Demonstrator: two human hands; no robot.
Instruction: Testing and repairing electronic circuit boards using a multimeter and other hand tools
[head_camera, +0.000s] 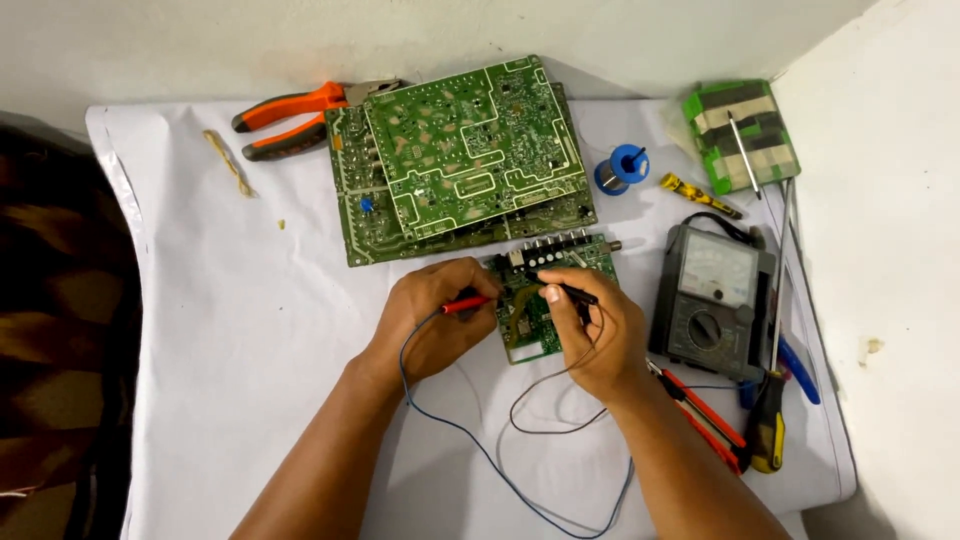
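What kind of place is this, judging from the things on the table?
Probably an electronics repair bench: circuit boards, an analog multimeter and a solder spool lie on a white sheet, and both hands hold test probes.

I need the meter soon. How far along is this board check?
Set up: the meter lies beside the small board. In hand: the left hand holds the red probe, the right hand the black probe, both on that board. The large boards lie untouched.
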